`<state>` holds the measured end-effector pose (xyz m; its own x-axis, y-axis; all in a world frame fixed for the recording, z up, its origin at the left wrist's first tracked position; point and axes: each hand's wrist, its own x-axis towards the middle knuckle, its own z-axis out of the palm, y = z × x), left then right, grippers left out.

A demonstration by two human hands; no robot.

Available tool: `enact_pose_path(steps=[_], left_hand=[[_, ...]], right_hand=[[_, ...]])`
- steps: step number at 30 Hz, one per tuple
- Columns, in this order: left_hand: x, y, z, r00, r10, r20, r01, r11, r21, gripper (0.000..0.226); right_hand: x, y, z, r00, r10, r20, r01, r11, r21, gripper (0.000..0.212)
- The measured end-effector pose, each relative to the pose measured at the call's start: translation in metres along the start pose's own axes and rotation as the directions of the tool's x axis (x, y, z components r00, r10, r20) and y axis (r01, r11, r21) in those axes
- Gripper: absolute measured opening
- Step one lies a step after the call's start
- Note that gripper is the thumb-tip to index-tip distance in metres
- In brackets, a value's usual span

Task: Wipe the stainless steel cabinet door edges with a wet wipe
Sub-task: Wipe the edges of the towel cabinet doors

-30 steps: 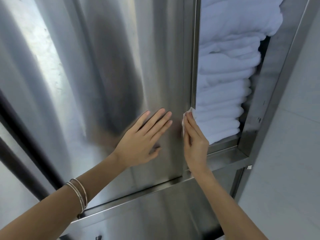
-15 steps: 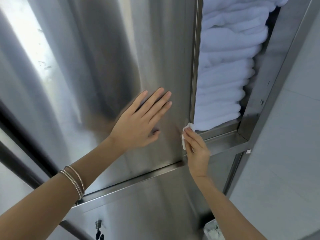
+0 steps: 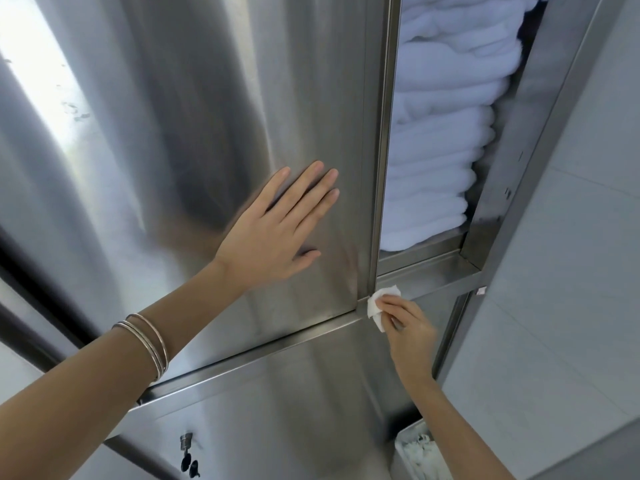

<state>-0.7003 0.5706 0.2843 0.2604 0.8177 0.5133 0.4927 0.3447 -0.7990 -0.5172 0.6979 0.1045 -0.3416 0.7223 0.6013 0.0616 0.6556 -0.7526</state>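
Observation:
The stainless steel cabinet door (image 3: 207, 116) fills the left and middle of the view. Its right vertical edge (image 3: 382, 150) runs down to the bottom corner. My left hand (image 3: 277, 233) lies flat on the door face, fingers spread, holding nothing. My right hand (image 3: 407, 323) pinches a small white wet wipe (image 3: 377, 306) and presses it against the door's lower right corner, where the vertical edge meets the bottom edge (image 3: 259, 355).
Folded white towels (image 3: 440, 140) are stacked in the open compartment right of the door. A grey tiled wall (image 3: 571, 271) stands at the right. A lower steel panel with a key in its lock (image 3: 187, 445) sits below, and a bin with white paper (image 3: 415, 452) at the bottom.
My right hand has slid the wipe down the door's right edge to the bottom corner. My left hand stays flat on the door.

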Motion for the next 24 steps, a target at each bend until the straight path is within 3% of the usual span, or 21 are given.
enact_pose_path(steps=[8,24], left_hand=[[0.041,0.024,0.002,1.0,-0.003,-0.009,0.003,1.0,-0.013,0.087],[0.142,0.085,0.017,1.0,-0.008,-0.004,0.008,0.997,-0.075,0.091]], right_hand=[[0.012,0.021,-0.034,0.993,0.117,-0.001,-0.116,0.992,-0.043,0.027],[0.081,0.051,-0.079,0.987,0.136,0.084,-0.135,0.991,-0.013,0.022]])
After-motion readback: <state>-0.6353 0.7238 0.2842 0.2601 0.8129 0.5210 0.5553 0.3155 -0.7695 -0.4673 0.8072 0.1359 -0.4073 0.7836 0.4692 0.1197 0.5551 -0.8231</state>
